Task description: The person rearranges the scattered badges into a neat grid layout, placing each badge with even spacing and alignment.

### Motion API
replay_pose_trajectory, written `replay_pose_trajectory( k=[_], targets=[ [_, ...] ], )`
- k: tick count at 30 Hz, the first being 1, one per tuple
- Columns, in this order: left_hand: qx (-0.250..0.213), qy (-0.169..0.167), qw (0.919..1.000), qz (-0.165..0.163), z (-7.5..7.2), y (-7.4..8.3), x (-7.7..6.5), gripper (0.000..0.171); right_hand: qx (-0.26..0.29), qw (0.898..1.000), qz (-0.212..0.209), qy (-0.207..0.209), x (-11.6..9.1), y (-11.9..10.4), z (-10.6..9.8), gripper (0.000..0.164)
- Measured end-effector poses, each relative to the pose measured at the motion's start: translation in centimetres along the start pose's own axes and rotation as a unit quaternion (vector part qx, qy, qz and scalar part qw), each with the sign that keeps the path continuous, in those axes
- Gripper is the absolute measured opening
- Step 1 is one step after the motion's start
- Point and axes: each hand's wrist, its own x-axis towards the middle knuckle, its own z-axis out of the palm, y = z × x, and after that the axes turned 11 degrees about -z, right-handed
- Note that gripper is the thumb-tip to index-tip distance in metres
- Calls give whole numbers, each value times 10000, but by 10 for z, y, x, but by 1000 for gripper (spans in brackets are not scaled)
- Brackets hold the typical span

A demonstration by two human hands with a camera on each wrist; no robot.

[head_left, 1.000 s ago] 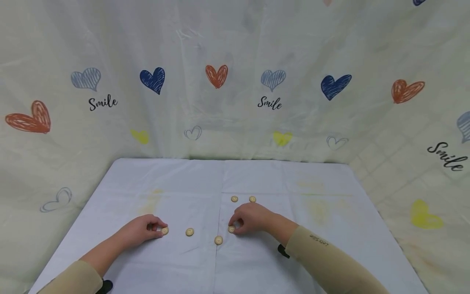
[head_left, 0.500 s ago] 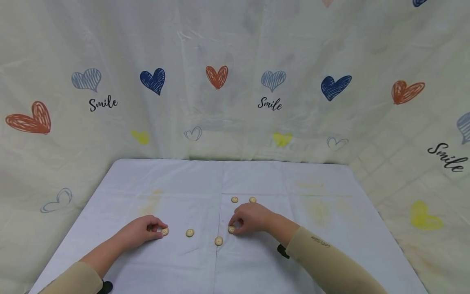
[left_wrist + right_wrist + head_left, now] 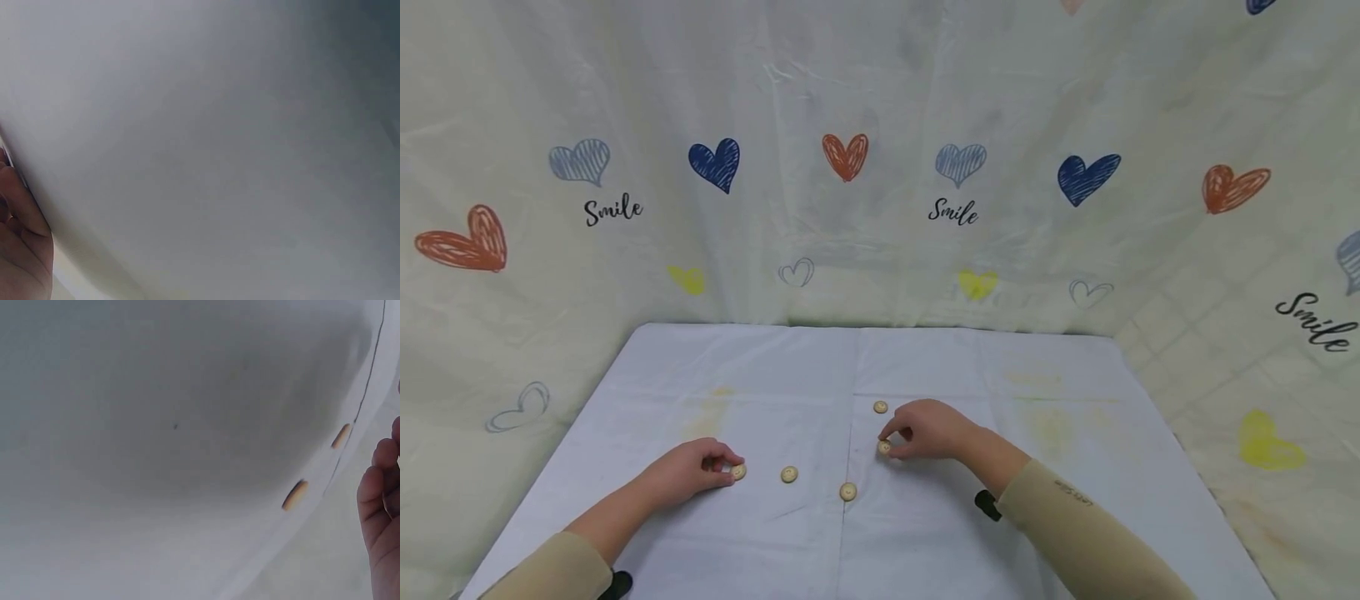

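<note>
My left hand (image 3: 688, 475) rests low over the left part of the white cloth, pinching a round tan button (image 3: 739, 472) between thumb and fingertips. Only part of that hand shows at the left edge of the left wrist view. Right of centre, my right hand (image 3: 932, 429) pinches a similar button (image 3: 884, 447). Between the hands lie two loose buttons, one (image 3: 788, 474) nearer the left hand and another (image 3: 847, 492) by the cloth's middle crease. A further button (image 3: 881, 407) lies just beyond the right fingertips.
The white cloth (image 3: 760, 358) covers a table that ends at a pale curtain (image 3: 887, 242) printed with hearts and "Smile". Faint yellow stains mark the cloth. In the right wrist view, two buttons lie on the cloth near the hand, the closer button (image 3: 295, 495) and a farther button (image 3: 340, 435).
My right hand has moved away from me and slightly right, its pinched button moving with it. The hand now covers where a far button showed. The left hand stays in place.
</note>
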Motion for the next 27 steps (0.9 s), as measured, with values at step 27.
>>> replay_pose_trajectory(
  k=[27],
  targets=[
    [25,32,10000,19,2,1,1,20,497,9749,2037,752,-75,83,-30,24]
  ],
)
